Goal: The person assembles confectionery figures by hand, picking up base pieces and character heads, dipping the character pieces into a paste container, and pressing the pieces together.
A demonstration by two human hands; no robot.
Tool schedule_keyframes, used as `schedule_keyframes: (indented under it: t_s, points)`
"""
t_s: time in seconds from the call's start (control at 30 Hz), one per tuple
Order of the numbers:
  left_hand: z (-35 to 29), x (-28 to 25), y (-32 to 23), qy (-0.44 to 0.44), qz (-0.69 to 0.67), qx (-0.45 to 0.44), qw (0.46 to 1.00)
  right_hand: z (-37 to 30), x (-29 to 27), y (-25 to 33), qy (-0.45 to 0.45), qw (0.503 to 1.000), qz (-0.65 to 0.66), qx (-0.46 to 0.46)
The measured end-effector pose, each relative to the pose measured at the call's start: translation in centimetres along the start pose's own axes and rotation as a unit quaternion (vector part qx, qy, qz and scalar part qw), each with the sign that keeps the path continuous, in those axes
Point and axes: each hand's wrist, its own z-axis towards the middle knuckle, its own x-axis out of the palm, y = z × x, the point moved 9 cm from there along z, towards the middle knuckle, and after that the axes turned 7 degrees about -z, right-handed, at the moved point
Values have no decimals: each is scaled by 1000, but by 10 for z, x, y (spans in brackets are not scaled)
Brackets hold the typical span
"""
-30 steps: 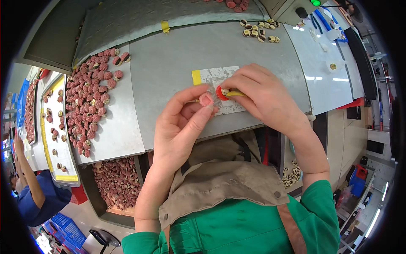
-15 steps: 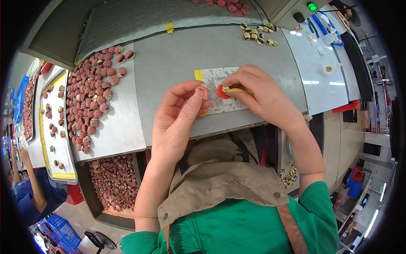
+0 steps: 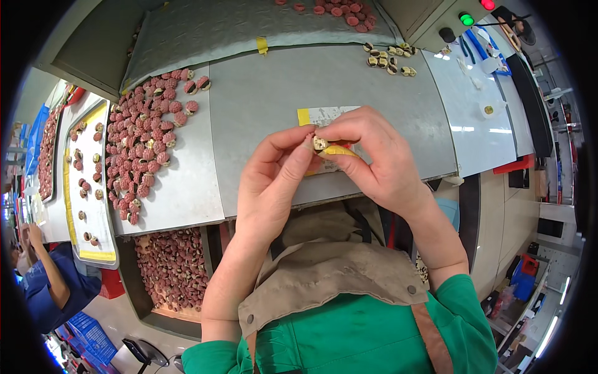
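Over the grey worktop my two hands meet. My left hand (image 3: pixel 274 174) pinches a small pink piece, mostly hidden now by the fingertips. Between thumb and fingers, my right hand (image 3: pixel 389 165) grips a small cream-and-black piece (image 3: pixel 320 144), its dotted face showing, close against the left fingertips. A slim yellow thing (image 3: pixel 338 150) lies under the right fingers; its kind is unclear. Behind the hands is a worn white sheet (image 3: pixel 324 115) with yellow tape at its corner, and a bit of red shows past the right fingers.
Many bumpy pink pieces (image 3: pixel 140 140) lie heaped at the left, above an open drawer (image 3: pixel 171 268) full of them. Several cream-and-black pieces (image 3: pixel 383 61) sit at the far right. A taped tray (image 3: pixel 87 187) and a co-worker's arm (image 3: pixel 50 265) are farther left.
My hands have come together: the right hand has brought the cream-and-black piece up against the left fingertips and the pink piece. The red round thing is now largely covered.
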Motion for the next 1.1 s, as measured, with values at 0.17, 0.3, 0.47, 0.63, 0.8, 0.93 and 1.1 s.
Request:
schedule_keyframes:
  t_s: [0.17,0.3,0.47,0.63,0.8,0.93,1.1]
  points:
    - [-7,0,-12,-18,107,118,987,-26,25,-36,-30,934,272,231]
    - [1,-1,-6,6,59,39,997,-14,6,-16,-33,991,81,105]
    - [0,10,-8,4,14,5,1000,-3,2,-5,22,1000,-2,15]
    - [-5,18,-3,15,123,85,989,-7,2,-12,8,999,21,35]
    - [-2,15,-1,4,140,70,988,-5,2,-13,-8,1000,7,15]
    - [-2,17,-4,2,137,55,989,-3,-1,-7,-17,1000,-20,-11]
    - [-18,-49,-93,-166,421,245,857,-11,-31,-34,-6,995,-96,24]
